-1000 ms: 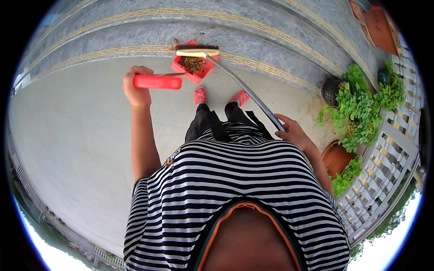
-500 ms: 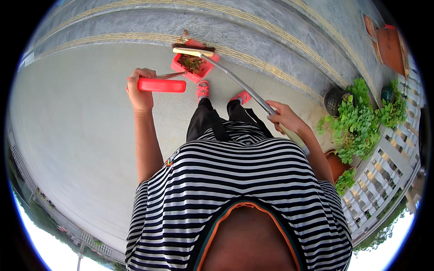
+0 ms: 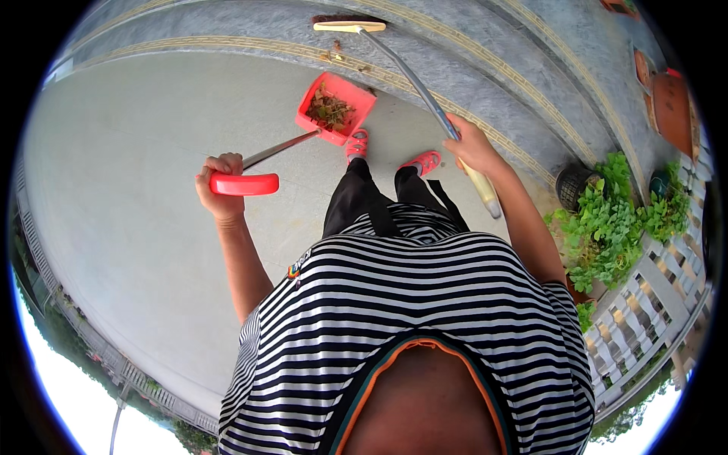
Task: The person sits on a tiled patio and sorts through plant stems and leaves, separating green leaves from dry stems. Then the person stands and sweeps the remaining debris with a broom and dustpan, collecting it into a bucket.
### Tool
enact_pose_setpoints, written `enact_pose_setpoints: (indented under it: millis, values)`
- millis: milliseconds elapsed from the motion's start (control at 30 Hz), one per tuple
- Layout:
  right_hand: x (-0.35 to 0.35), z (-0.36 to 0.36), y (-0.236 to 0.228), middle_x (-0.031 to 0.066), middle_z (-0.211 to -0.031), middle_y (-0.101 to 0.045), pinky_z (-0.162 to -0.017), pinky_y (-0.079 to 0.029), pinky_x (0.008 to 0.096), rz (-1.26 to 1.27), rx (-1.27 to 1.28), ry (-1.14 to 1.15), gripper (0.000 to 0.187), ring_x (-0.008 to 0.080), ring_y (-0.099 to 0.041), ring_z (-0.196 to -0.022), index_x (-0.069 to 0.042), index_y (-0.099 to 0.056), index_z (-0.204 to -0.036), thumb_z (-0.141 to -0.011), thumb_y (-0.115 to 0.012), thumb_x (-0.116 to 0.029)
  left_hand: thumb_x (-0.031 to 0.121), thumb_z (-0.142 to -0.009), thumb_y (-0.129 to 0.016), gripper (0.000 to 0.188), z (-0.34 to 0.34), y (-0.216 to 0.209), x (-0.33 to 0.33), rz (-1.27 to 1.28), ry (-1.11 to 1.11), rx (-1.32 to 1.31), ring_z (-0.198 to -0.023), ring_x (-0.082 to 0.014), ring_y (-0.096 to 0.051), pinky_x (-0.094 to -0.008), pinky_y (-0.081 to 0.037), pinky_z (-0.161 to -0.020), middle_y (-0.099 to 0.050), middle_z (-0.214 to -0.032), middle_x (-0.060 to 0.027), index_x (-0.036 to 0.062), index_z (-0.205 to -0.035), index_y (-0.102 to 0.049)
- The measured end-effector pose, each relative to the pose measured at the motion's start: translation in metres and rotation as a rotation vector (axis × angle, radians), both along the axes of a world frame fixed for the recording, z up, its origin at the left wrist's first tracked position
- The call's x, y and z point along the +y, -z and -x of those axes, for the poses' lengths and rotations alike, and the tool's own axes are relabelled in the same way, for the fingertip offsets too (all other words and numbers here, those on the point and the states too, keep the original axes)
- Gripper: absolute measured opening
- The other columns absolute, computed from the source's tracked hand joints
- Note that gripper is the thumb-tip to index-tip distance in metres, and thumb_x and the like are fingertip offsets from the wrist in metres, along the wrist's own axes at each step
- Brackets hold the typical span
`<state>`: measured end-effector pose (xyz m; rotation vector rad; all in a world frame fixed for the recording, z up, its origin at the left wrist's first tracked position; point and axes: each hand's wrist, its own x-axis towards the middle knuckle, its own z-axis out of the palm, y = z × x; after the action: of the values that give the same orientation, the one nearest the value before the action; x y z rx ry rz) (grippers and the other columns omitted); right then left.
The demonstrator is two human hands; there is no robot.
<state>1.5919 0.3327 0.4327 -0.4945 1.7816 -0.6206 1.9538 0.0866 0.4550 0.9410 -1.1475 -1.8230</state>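
Observation:
My left hand [image 3: 221,184] is closed round the red-handled end of a long-handled dustpan [image 3: 362,101]. Its metal rod runs down to the red pan, which lies on the floor just ahead of my feet with dry leaves [image 3: 329,111] in it. In my right hand [image 3: 476,145] is the handle of a broom [image 3: 417,82], gripped near its pale end. The broom's head [image 3: 338,26], with dark bristles and a cream top, is out over the grey steps, apart from the pan. A few leaf scraps [image 3: 336,57] lie on the step edge between pan and broom head.
Grey steps [image 3: 250,29] with patterned yellow edge strips rise ahead. To the right stand a black pot [image 3: 576,186], leafy green plants [image 3: 609,220], a terracotta planter [image 3: 672,114] and a white balustrade [image 3: 638,299]. Smooth grey floor [image 3: 136,189] spreads to the left.
The broom head has moved forward, away from the pan onto the steps, and my right hand has gone forward with it. My left hand has shifted left and nearer, and the dustpan has tilted.

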Motion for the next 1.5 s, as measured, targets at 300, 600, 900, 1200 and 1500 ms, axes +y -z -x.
enact_pose_setpoints:
  millis: [300, 600, 900, 1200, 1500]
  values:
    - [0.045, -0.036, 0.010, 0.0081, -0.064, -0.053, -0.046, -0.046, 0.0319, -0.144, -0.050, -0.181, 0.061, 0.0193, -0.055, -0.047, -0.007, -0.039, -0.135, -0.076, -0.055, -0.003, 0.031, -0.084, -0.039, 0.031, -0.007, 0.098, 0.002, -0.035, -0.127, -0.102, -0.071, -0.0224, -0.046, -0.0350, -0.037, -0.070, -0.050, -0.067, -0.0098, 0.0048, -0.068, -0.045]
    - [0.031, -0.039, -0.023, 0.0074, -0.066, -0.055, -0.045, -0.044, 0.0302, -0.040, -0.010, -0.209, 0.062, 0.0146, -0.052, -0.044, -0.011, -0.041, -0.135, -0.076, -0.057, -0.002, 0.023, -0.083, -0.043, 0.025, -0.017, 0.092, -0.014, -0.133, -0.077, -0.059, -0.071, -0.0219, -0.047, -0.0412, -0.036, -0.092, -0.050, -0.067, -0.0084, 0.0037, -0.067, -0.047]
    - [-0.111, 0.004, 0.057, 0.0112, -0.075, -0.059, -0.048, -0.047, 0.0343, 0.046, 0.161, -0.252, 0.063, 0.0178, -0.056, -0.046, -0.007, -0.040, -0.135, -0.076, -0.060, -0.009, 0.018, -0.078, -0.047, 0.022, -0.018, 0.091, -0.015, -0.139, 0.008, -0.070, -0.070, -0.0222, -0.046, -0.0419, -0.035, -0.096, -0.049, -0.064, -0.0082, 0.0024, -0.063, -0.048]
    - [0.029, -0.069, 0.013, 0.0064, -0.067, -0.054, -0.041, -0.041, 0.0297, -0.067, -0.259, -0.031, 0.062, 0.0134, -0.052, -0.045, -0.006, -0.040, -0.135, -0.076, -0.059, -0.001, 0.027, -0.084, -0.050, 0.026, -0.023, 0.094, -0.020, -0.299, -0.149, -0.199, -0.091, -0.0252, -0.055, -0.0423, -0.038, -0.092, -0.060, -0.083, -0.0106, 0.0045, -0.073, -0.057]
    - [0.056, -0.107, -0.040, 0.0072, -0.065, -0.054, -0.051, -0.043, 0.0257, -0.075, -0.047, -0.087, 0.059, 0.0113, -0.052, -0.052, -0.010, -0.043, -0.133, -0.076, -0.059, -0.006, 0.025, -0.082, -0.051, 0.025, -0.044, 0.091, -0.027, -0.531, -0.265, 0.002, -0.089, -0.0224, -0.051, -0.0538, -0.043, -0.092, -0.054, -0.079, -0.0104, 0.0045, -0.067, -0.050]
